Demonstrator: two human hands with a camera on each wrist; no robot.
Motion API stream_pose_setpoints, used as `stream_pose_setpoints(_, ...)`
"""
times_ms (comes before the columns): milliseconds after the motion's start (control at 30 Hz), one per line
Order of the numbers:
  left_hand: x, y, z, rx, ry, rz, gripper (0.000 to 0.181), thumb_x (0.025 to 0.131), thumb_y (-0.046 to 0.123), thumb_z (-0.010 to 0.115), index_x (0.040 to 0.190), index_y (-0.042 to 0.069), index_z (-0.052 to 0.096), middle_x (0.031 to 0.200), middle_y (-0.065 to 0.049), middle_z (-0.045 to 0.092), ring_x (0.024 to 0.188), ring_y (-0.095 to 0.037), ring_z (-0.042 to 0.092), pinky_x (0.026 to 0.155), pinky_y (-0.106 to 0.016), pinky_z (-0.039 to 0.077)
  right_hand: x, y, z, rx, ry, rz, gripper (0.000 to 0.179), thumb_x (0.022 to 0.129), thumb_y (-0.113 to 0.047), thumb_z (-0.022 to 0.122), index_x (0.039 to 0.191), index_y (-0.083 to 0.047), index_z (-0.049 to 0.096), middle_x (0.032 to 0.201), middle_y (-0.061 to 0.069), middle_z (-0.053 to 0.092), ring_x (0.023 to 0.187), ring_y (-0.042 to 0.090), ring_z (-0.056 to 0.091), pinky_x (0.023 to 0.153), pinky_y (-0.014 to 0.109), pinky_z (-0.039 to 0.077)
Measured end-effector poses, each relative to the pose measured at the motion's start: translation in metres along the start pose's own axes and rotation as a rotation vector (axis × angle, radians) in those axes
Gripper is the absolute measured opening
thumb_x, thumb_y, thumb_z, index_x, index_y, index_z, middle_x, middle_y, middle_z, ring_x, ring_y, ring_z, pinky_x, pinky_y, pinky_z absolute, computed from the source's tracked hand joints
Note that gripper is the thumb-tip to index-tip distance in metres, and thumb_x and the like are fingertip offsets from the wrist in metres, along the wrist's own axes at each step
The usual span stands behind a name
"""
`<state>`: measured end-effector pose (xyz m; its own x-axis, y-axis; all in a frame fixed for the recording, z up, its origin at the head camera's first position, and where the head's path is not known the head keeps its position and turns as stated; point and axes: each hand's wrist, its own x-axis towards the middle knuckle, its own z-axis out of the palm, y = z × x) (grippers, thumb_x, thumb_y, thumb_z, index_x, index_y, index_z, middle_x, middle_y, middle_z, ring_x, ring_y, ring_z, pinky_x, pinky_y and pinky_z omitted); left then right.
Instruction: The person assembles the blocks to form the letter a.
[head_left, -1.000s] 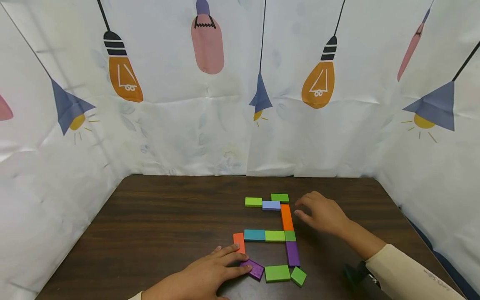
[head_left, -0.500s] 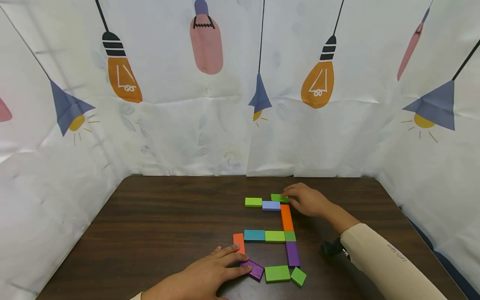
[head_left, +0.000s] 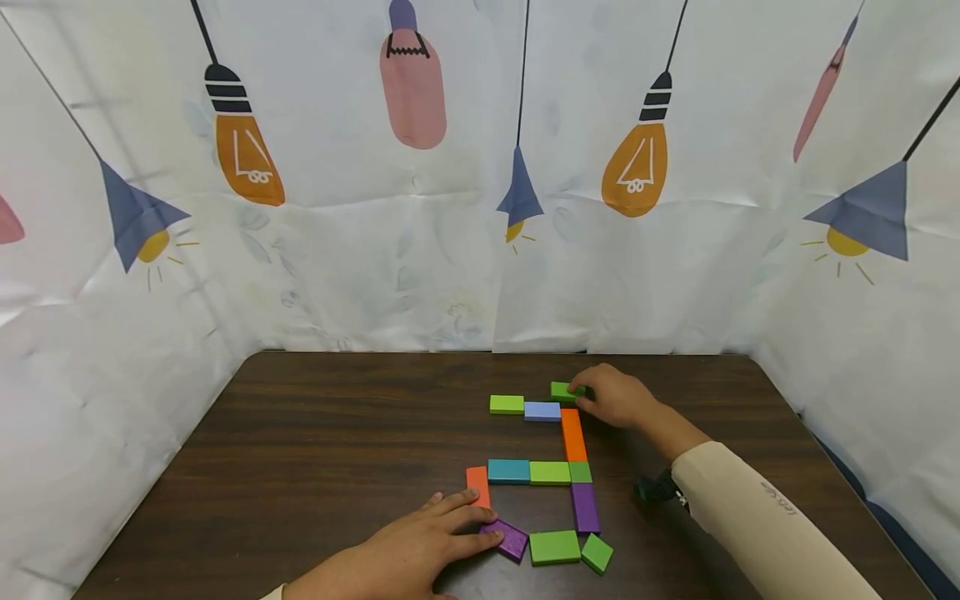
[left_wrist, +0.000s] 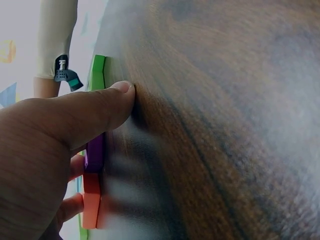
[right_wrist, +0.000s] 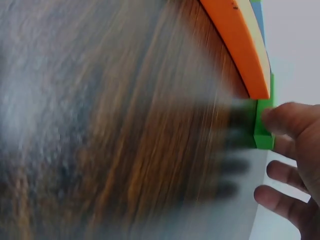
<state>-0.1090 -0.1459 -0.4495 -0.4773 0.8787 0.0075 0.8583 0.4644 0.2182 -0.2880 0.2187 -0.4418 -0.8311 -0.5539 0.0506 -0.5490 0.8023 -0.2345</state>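
In the head view my right hand (head_left: 618, 397) is at the far end of the blocks, its thumb and forefinger pinching a green block (head_left: 561, 391). The right wrist view shows the thumb on this green block (right_wrist: 263, 117), close to the end of an orange block (right_wrist: 245, 47); the other fingers are off it. My left hand (head_left: 420, 540) lies low in the head view, fingers stretched out, fingertips resting on a purple block (head_left: 513, 542) and a red-orange block (head_left: 477, 479). Its thumb (left_wrist: 107, 105) touches or hovers over the table; I cannot tell which.
A light green block (head_left: 507, 405) and a light blue block (head_left: 542, 412) lie end to end at the back. Teal (head_left: 509, 472), green (head_left: 550, 473) and purple (head_left: 586, 508) blocks continue the figure. A green block (head_left: 555, 548) and a tilted small one (head_left: 597, 553) lie nearest.
My right hand has come in from the right and taken hold of the far green block, which has shifted slightly right and away. The left hand stays in place.
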Motion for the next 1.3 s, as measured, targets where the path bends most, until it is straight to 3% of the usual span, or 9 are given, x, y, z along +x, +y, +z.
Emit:
stream_pose_setpoints(200, 0.0, 0.0, 0.0, -0.001, -0.012, -0.006, 0.077, 0.091, 0.059, 0.07, 0.157, 0.03, 0.043, 0.16, 0.003, 0.037, 0.148, -0.029, 0.034, 0.104, -0.059, 0.045, -0.007, 0.004, -0.001, -0.06, 0.035, 0.106, 0.02, 0.093, -0.021, 0.076, 0.112, -0.016, 0.073, 0.114, 0.006, 0.069, 0.103, 0.026, 0.063, 0.072, 0.043, 0.055)
stream_pose_setpoints(367, 0.001, 0.0, 0.0, 0.015, -0.014, 0.004, 0.079, 0.09, 0.055, 0.073, 0.158, 0.029, 0.043, 0.16, 0.003, 0.037, 0.148, -0.03, 0.034, 0.104, -0.059, 0.045, -0.018, 0.006, -0.004, -0.06, 0.081, 0.134, 0.022, 0.091, -0.024, 0.077, 0.111, -0.017, 0.073, 0.113, 0.005, 0.069, 0.095, 0.022, 0.061, 0.066, 0.04, 0.053)
stream_pose_setpoints(600, 0.001, 0.0, -0.001, 0.01, -0.016, 0.006, 0.079, 0.09, 0.055, 0.074, 0.158, 0.028, 0.043, 0.161, 0.003, 0.037, 0.148, -0.03, 0.033, 0.104, -0.059, 0.045, -0.044, 0.007, -0.012, -0.068, 0.153, 0.1, 0.023, 0.089, -0.024, 0.079, 0.109, -0.016, 0.073, 0.107, 0.004, 0.067, 0.086, 0.019, 0.059, 0.056, 0.034, 0.048)
stream_pose_setpoints(1300, 0.001, 0.001, -0.001, 0.026, -0.014, 0.002, 0.08, 0.088, 0.054, 0.076, 0.157, 0.029, 0.045, 0.16, 0.003, 0.038, 0.147, -0.03, 0.035, 0.104, -0.058, 0.045, -0.123, -0.021, -0.016, -0.061, 0.29, 0.018, 0.027, 0.079, -0.023, 0.088, 0.103, -0.023, 0.076, 0.098, -0.01, 0.064, 0.089, 0.012, 0.061, 0.054, 0.023, 0.047)
